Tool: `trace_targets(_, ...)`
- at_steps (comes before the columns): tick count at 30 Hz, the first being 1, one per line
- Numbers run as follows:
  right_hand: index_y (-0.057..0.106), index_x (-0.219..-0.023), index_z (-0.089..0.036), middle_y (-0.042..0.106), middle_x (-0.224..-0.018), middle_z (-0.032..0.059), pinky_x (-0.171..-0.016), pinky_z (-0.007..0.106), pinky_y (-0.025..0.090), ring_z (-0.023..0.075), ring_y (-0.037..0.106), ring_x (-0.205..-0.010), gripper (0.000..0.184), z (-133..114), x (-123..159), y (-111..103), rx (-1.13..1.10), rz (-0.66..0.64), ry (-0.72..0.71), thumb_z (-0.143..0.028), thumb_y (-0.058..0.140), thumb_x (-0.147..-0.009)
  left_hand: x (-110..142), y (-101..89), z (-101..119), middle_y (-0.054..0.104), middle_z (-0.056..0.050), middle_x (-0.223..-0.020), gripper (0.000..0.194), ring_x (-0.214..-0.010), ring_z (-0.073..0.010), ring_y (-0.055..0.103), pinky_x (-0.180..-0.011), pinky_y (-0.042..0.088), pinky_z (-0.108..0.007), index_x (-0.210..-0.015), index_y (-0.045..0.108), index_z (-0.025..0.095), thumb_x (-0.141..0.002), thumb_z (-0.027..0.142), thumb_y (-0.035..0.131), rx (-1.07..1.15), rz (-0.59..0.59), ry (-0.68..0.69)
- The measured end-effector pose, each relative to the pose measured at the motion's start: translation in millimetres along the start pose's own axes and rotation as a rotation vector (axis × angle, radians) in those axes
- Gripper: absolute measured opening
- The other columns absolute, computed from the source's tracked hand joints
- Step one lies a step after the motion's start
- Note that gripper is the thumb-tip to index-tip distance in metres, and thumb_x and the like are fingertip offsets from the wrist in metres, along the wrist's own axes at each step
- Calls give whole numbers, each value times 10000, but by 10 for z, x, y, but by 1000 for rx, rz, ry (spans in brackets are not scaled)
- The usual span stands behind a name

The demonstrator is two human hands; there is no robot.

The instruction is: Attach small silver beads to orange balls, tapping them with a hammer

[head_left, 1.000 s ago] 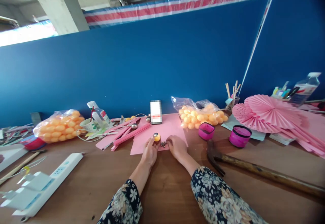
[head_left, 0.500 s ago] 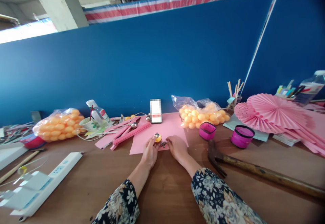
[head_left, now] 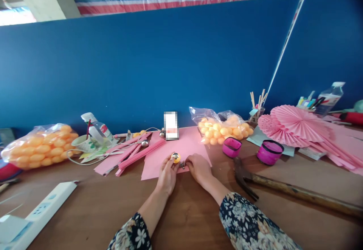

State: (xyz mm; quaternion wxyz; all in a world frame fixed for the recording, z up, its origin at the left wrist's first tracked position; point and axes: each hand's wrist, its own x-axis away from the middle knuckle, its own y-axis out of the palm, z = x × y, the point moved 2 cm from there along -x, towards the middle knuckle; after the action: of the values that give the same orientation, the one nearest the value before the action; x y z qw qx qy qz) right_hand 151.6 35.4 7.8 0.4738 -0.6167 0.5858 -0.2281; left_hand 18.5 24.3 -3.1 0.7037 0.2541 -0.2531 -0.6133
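Observation:
My left hand point(head_left: 168, 173) is closed around a small orange ball point(head_left: 176, 157) that has a shiny silver part on its top. Beside it, my right hand point(head_left: 199, 168) has its fingers curled together in a pinch at a cluster of small dark metal pieces point(head_left: 182, 164). Whether a piece is between those fingertips I cannot make out. Both hands are over the near part of a pink paper sheet point(head_left: 153, 166). Just behind them a small upright panel, blurred out point(head_left: 171, 126), stands on the sheet with silver balls at its left.
Bags of orange balls lie left point(head_left: 42, 148) and right point(head_left: 224, 129). A claw hammer point(head_left: 295, 191) and two magenta fabric rings point(head_left: 270, 152) are on the right, before pink paper fans point(head_left: 297, 125). Pink strips point(head_left: 141, 155), a bottle point(head_left: 98, 129) and a power strip point(head_left: 45, 208) are left.
The head view has turned, so the objects on the left sit further left. My left hand keeps hold of the ball; my right hand stays by the metal pieces with its fingers slightly more bunched.

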Motion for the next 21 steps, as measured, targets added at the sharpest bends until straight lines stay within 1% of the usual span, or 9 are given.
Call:
trace_targets(4,607,-825,-219,626,-804,19,-698,227,366,146,559,-778,149,18,15,-11,-54,63,13,-218,459,-816,5,-6,11,648,-53,-901,187,-880,-148,587,-843,437,-306,-865,615,149,-700,235,643,29,13,-25)
trace_targets(8,584,-834,-215,640,-795,5,-650,218,380,137,569,-718,141,56,11,-22,-137,109,46,-203,449,-794,17,17,36,645,-45,-874,191,-808,-135,599,-796,454,-288,-853,615,148,-702,260,646,17,4,-15)
trace_targets(12,580,-811,-203,627,-771,6,-612,215,397,131,555,-668,140,67,-2,-26,-223,132,54,-206,446,-771,41,34,49,634,-44,-909,300,-753,-126,607,-778,469,-298,-972,601,166,-701,284,648,-1,-32,-23)
trace_targets(16,574,-814,-188,615,-795,18,-622,228,413,125,540,-645,135,42,4,-50,-283,160,10,-205,452,-758,68,40,54,621,-39,-964,369,-789,-131,607,-771,479,-301,-1069,564,206,-713,272,639,1,-55,-28)
trace_targets(19,572,-814,-184,612,-802,25,-636,232,423,128,546,-664,136,10,15,-86,-321,178,-6,-204,445,-768,78,35,56,620,-34,-971,430,-806,-129,604,-758,482,-294,-1144,514,237,-729,258,623,10,-55,-29)
trace_targets(21,571,-809,-184,617,-811,28,-652,232,434,133,560,-695,140,-7,19,-99,-366,172,-1,-209,435,-780,78,30,56,623,-35,-964,450,-805,-131,606,-766,481,-300,-1162,504,236,-728,242,621,21,-52,-29)
